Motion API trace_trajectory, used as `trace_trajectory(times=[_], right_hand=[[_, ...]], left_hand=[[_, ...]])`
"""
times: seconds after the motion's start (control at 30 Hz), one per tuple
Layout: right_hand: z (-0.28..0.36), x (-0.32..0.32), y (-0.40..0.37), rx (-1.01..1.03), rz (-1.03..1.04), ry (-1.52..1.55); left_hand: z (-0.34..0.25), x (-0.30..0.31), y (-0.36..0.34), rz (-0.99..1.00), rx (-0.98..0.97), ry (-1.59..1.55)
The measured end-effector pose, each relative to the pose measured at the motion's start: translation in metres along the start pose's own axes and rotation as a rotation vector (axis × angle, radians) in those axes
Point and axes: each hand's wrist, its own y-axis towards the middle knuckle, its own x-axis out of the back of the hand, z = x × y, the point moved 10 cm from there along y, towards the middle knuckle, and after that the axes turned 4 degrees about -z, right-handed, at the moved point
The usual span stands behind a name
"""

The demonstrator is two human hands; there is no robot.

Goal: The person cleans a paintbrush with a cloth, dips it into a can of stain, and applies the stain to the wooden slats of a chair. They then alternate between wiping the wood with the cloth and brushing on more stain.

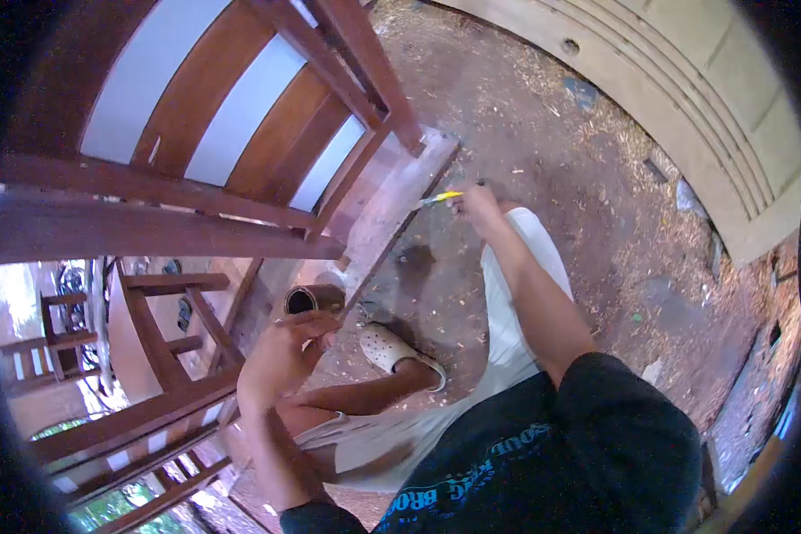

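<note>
A small paintbrush (445, 196) with a yellow handle is in my right hand (478, 212), its bristles pointing left toward the edge of a wooden board (387, 200). My left hand (285, 351) is closed on a brown can (319, 300) by its side, near the board's lower end. The can lies tilted, its dark round opening facing left. Above it rises a reddish-brown wooden piece of furniture (178, 196) with slats and pale gaps between them.
A light slipper (387, 349) is on my foot below the can. Wood shavings litter the dirt floor (543, 142). A pale grooved wooden panel (694, 98) lies at the upper right. More wooden frames (165, 285) stand at the left.
</note>
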Motion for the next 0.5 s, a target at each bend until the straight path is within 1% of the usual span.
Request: trace_trajectory(times=[0.03, 0.07, 0.1, 0.2, 0.27, 0.3, 0.33, 0.37, 0.4, 0.43, 0.5], right_hand=[[0.006, -0.007, -0.002, 0.043, 0.017, -0.028], [0.012, -0.014, -0.006, 0.084, 0.034, -0.060], [0.018, -0.018, -0.009, 0.127, 0.053, -0.096], [0.009, -0.017, 0.001, 0.096, 0.076, 0.080], [0.016, -0.018, -0.004, 0.090, 0.105, 0.130], [0.019, -0.020, -0.005, 0.084, 0.131, 0.149], [0.023, -0.017, 0.003, 0.213, 0.142, 0.065], [0.028, -0.028, 0.000, 0.210, 0.234, 0.165], [0.032, -0.038, -0.004, 0.199, 0.328, 0.263], [0.043, -0.059, -0.030, 0.030, 0.483, 0.527], [0.055, -0.080, -0.049, 0.045, 0.576, 0.507]], left_hand=[[0.004, 0.000, 0.001, 0.001, 0.019, -0.020], [0.002, 0.005, 0.002, 0.018, 0.115, 0.010], [0.001, 0.010, 0.004, -0.054, 0.069, -0.031], [0.009, 0.034, 0.000, -0.286, -0.051, -0.086], [0.009, 0.062, -0.007, -0.446, -0.100, -0.014], [0.025, 0.077, -0.015, -0.576, -0.040, -0.050], [0.047, 0.089, -0.026, -0.717, 0.027, -0.080], [0.063, 0.105, -0.044, -0.868, 0.098, -0.102], [0.060, 0.119, -0.056, -0.928, 0.140, -0.130], [0.052, 0.133, -0.066, -0.993, 0.178, -0.160], [0.052, 0.144, -0.076, -1.011, 0.281, -0.308]])
